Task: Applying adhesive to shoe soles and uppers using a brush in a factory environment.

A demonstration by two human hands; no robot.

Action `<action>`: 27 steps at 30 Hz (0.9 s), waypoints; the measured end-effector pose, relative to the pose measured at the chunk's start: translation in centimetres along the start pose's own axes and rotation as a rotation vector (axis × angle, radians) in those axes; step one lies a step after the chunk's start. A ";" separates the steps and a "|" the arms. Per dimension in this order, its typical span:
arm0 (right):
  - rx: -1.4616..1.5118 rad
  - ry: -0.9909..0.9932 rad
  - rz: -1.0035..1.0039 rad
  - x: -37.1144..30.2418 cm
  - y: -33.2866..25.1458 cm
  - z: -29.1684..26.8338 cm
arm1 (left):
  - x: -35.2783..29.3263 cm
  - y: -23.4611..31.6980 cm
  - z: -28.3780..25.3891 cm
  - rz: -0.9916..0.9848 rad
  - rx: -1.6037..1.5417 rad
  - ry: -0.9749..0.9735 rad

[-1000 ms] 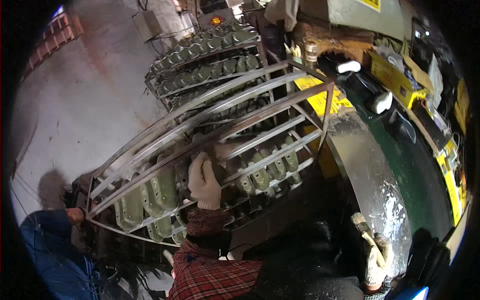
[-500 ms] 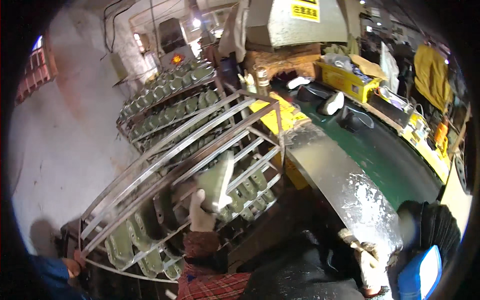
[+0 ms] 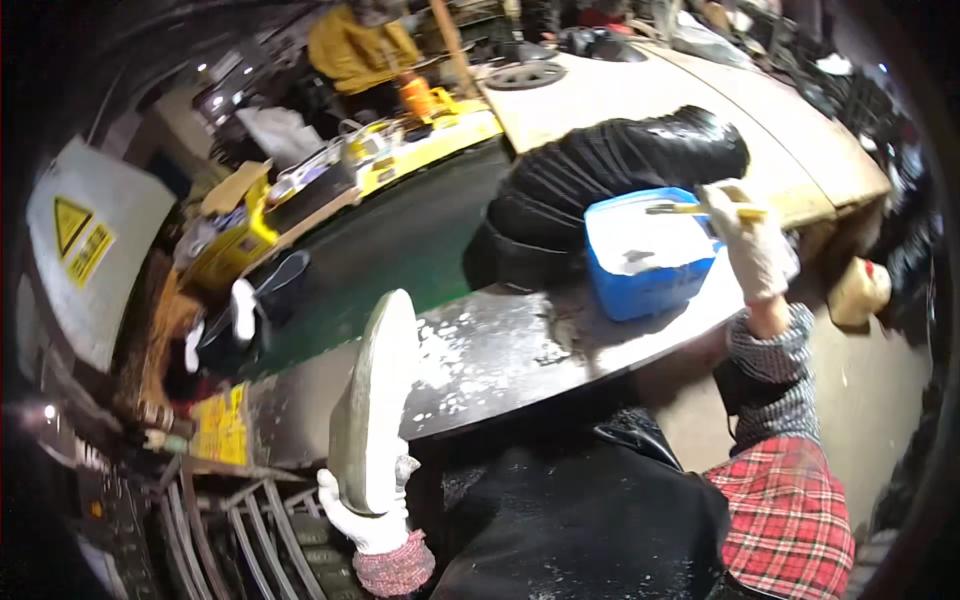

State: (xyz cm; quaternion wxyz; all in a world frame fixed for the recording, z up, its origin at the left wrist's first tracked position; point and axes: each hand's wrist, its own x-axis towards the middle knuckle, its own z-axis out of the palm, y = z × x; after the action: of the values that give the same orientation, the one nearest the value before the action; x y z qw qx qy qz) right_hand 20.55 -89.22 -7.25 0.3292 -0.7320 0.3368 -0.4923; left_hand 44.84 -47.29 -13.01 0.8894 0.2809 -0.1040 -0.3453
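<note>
My left hand (image 3: 368, 520), in a white glove, is closed around the lower end of an olive-green shoe (image 3: 378, 410). The shoe stands nearly upright, with its pale, whitish sole facing right. In my gloved right hand (image 3: 750, 245) is a brush (image 3: 684, 209) with a yellow handle, held level. Its far end reaches over a blue tub (image 3: 655, 288) of white liquid; whether the bristles touch the liquid I cannot tell. The tub stands on the worn metal ledge (image 3: 480, 385) in front of me.
Beyond the ledge runs a dark green conveyor belt (image 3: 400, 230) carrying dark shoes (image 3: 283, 275). A black ribbed duct (image 3: 610, 165) rises behind the tub. At lower left stands a metal rack (image 3: 265, 540). Far left are a yellow crate (image 3: 230, 255) and a grey hood (image 3: 95, 245) with warning signs.
The view has swung right, from the rack to the ledge and tub. My left hand has brought the green shoe away from the rack. My right hand has come up over the tub with the brush.
</note>
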 end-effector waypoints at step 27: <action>0.641 -1.011 0.682 -12.6 -5.5 24.6 | -4.9 -7.6 -16.7 -0.382 0.225 0.130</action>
State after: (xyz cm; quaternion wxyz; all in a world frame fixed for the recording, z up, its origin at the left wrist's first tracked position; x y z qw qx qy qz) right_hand 41.08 -72.15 -16.41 0.7827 -0.5913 0.1913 -0.0346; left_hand 43.29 -41.40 -30.98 0.7758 0.4146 -0.0294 -0.4748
